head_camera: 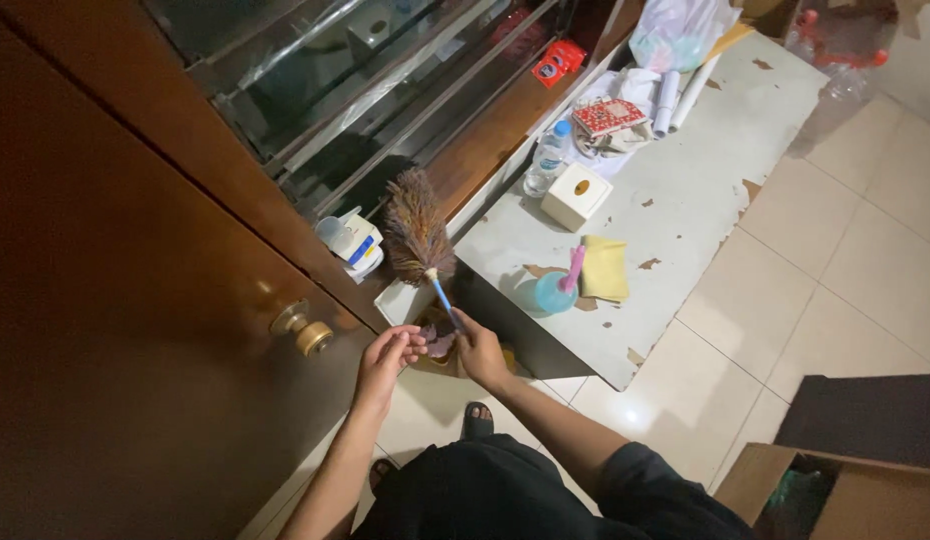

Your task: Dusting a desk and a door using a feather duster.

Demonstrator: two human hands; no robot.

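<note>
One feather duster (417, 228), two hands (388, 355)

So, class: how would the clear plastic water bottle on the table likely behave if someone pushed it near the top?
The water bottle stands upright, tall and narrow, so it would probably tip rather than slide. Once down, its round body would likely roll across the white table. It looks like thin clear plastic, so probably light and not fragile; how full it is I cannot tell.

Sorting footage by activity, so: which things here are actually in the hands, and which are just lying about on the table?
In hand:
- feather duster, handle held by right hand
- left hand, fingertips at the handle's lower end

Lying about on the white table:
- spray bottle
- yellow cloth
- tissue box
- water bottle
- paper rolls
</note>
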